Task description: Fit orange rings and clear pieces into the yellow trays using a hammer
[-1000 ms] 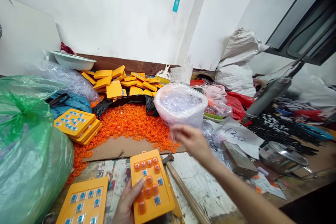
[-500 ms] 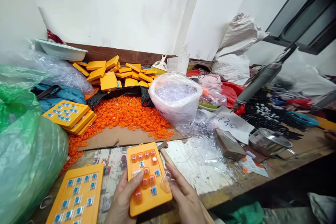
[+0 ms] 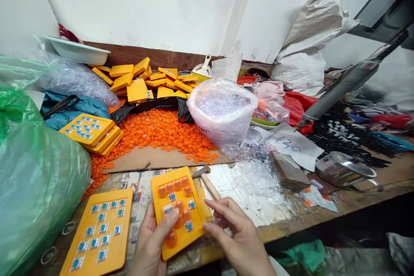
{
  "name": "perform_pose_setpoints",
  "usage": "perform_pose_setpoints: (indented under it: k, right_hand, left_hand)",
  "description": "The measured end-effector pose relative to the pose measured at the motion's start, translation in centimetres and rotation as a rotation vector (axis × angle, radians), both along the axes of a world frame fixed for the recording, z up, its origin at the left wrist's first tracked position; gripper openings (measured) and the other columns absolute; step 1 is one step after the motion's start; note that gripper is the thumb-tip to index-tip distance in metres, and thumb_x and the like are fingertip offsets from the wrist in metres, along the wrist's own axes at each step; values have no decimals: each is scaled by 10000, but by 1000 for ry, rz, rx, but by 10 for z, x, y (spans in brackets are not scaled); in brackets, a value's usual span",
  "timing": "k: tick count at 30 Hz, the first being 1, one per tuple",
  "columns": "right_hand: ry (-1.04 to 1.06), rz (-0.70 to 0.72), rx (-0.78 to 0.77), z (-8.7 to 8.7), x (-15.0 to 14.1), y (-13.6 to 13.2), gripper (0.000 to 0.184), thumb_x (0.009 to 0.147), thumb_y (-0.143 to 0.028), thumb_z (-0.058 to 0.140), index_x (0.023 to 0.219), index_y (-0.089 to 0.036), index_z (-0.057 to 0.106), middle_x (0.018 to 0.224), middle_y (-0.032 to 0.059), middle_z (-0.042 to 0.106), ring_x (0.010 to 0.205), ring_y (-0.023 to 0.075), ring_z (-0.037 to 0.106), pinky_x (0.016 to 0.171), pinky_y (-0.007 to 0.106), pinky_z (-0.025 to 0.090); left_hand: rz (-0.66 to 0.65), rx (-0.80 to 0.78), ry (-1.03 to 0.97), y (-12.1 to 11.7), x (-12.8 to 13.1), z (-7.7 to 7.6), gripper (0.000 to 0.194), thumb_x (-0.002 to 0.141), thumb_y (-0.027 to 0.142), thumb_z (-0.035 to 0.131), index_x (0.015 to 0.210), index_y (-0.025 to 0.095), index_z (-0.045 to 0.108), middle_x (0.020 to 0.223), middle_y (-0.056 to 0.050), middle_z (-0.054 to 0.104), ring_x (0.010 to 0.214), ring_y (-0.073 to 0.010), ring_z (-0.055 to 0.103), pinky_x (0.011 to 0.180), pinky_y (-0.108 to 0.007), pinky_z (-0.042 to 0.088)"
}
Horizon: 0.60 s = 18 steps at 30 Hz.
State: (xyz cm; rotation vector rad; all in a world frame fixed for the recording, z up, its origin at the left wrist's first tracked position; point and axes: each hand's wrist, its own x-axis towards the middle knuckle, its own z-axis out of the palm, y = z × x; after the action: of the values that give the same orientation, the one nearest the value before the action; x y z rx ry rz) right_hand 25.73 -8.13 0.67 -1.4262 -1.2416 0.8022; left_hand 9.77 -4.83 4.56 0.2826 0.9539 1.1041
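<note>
Fingers of left hand grip yellow panel; right hand partly closed, grasp indeterminate. Orange caps appear mostly fitted; several switches bare.

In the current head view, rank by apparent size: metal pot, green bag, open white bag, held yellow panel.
Largest to smallest:
1. Green bag
2. Open white bag and held yellow panel: too alike to rank, panel nearer
3. Metal pot
</note>
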Motion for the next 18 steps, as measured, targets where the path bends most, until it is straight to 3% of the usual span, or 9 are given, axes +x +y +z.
perform_pose_setpoints:
  k: [4, 10, 14, 18]
  right_hand:
    - [153, 10, -99, 7, 7, -4, 148, 643, -275, 770, 785, -233, 774, 808, 32, 563, 662, 149, 606, 562, 234, 526]
    - [502, -404, 54, 22, -32, 3, 225, 567, -342, 833, 699, -210, 707, 697, 8, 662, 654, 151, 627, 642, 251, 538]
    - [402, -477, 96, 10, -56, 5, 224, 599, -356, 808, 756, -213, 738, 727, 26, 688, 673, 172, 627, 668, 294, 532]
    - [258, -435, 227, -2, -52, 1, 110, 656, -310, 780, 744, -251, 749, 819, 38, 660, 790, 186, 609, 744, 307, 508]
  left_hand:
    - [4, 10, 7, 0, 1, 2, 743, 550, 211, 836, 1222, 202, 519, 1028, -97, 726, 961, -303, 674, 828, -363, 561]
    - [37, 84, 27, -9, 11, -5, 811, 499, 210, 858, 1220, 200, 485, 942, -83, 742, 895, -304, 691, 751, -342, 577]
    - [91, 142, 80, -19, 17, -8, 740, 485, 199, 865, 1139, 198, 520, 930, -88, 742, 834, -282, 701, 728, -303, 570]
    - [121, 143, 99, -26, 16, -6, 805, 480, 199, 871, 1188, 201, 487, 887, -90, 745, 804, -289, 700, 719, -305, 568]
